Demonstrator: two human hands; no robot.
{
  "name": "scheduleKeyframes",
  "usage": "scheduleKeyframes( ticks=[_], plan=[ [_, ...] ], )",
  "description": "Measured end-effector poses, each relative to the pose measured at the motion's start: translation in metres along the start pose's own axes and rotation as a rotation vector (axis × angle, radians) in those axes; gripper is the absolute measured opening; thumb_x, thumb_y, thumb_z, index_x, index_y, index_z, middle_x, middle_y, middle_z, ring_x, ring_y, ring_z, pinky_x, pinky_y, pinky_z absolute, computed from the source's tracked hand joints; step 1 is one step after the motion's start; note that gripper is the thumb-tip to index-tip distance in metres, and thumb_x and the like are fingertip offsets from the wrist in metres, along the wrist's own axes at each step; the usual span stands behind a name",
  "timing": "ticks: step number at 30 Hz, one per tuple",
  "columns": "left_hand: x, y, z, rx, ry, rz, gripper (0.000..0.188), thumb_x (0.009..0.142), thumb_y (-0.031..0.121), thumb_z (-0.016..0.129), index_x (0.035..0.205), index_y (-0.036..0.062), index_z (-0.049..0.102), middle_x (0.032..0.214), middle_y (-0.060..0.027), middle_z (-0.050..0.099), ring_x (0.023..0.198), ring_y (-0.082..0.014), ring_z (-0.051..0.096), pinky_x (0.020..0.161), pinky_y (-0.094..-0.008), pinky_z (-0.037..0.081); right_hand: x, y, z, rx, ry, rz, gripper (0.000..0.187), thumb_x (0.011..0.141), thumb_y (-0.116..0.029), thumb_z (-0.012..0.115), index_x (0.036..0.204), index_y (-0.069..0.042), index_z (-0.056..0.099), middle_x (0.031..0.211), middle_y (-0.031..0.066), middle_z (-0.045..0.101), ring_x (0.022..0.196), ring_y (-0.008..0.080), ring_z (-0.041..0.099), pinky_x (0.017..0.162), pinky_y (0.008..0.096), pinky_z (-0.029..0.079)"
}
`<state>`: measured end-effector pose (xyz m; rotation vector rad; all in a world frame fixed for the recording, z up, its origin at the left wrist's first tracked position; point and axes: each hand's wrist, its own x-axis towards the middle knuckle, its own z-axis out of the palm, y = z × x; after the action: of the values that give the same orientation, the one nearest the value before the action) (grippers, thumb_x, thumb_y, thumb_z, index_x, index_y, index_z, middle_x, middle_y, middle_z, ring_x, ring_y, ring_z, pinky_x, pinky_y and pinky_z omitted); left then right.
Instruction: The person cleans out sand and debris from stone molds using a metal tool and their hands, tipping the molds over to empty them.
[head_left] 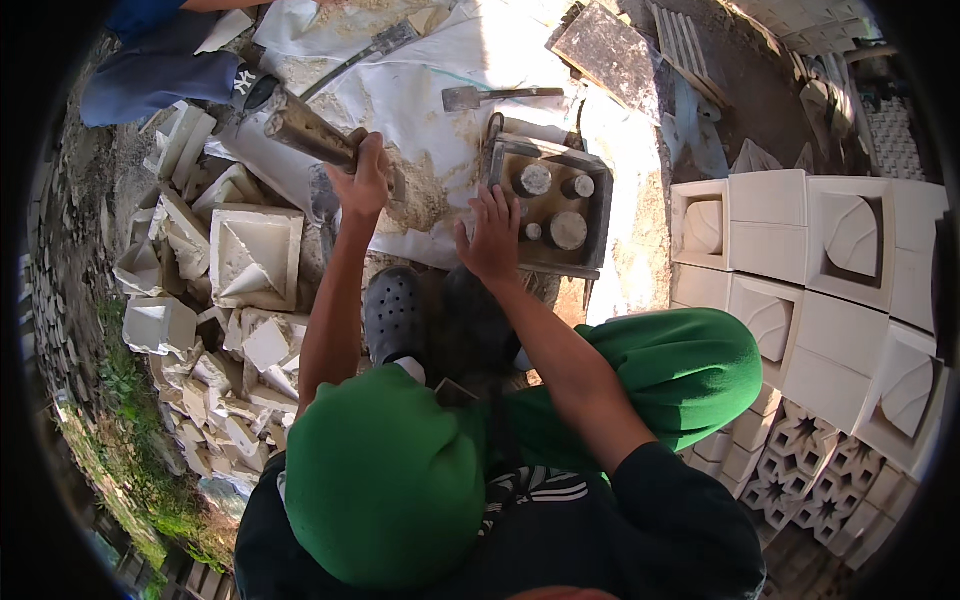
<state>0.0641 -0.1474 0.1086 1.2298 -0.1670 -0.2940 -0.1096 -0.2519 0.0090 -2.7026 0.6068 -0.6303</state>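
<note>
My left hand is closed around a thick wooden mallet, raised above the white sheet, its blunt end pointing to the far left. My right hand lies with fingers spread at the left rim of a dark rectangular mould box. Inside the box, several round posts with pale, dusty tops stand up from a brown bottom; one post is wide and another is thin. A flat scraper with a dark handle lies beyond the box.
Grey powder is heaped on the white sheet. Broken pale blocks pile up at my left. Stacked pale moulded blocks stand at my right. A person's trousered leg is at the far left. A dusty board lies far right.
</note>
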Motion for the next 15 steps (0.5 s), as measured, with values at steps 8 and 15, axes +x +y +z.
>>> scheduleKeyframes(
  ticks=[8,15],
  plan=[
    [0.013,-0.023,-0.010,-0.033,0.078,0.049,0.030,0.085,0.003,0.053,0.060,0.0077,0.037,0.053,0.0037,0.036,0.046,-0.0054,0.031,0.042,-0.0254,0.023,-0.005,-0.003,0.005,0.000,-0.035,0.002,0.039,0.081,-0.025,0.061,0.113,-0.004,0.054,0.131,0.0148,0.048,0.130,0.0330,0.038,0.109,0.0553,0.023],
    [-0.008,-0.059,-0.015,-0.117,0.107,0.202,0.031,0.085,0.003,0.052,0.059,0.0076,0.036,0.052,0.0022,0.037,0.046,-0.0059,0.033,0.042,-0.0260,0.026,0.000,-0.010,-0.001,0.011,-0.005,-0.010,0.039,0.081,-0.024,0.062,0.114,-0.007,0.052,0.133,0.0120,0.047,0.130,0.0310,0.037,0.110,0.0524,0.022]
  ],
)
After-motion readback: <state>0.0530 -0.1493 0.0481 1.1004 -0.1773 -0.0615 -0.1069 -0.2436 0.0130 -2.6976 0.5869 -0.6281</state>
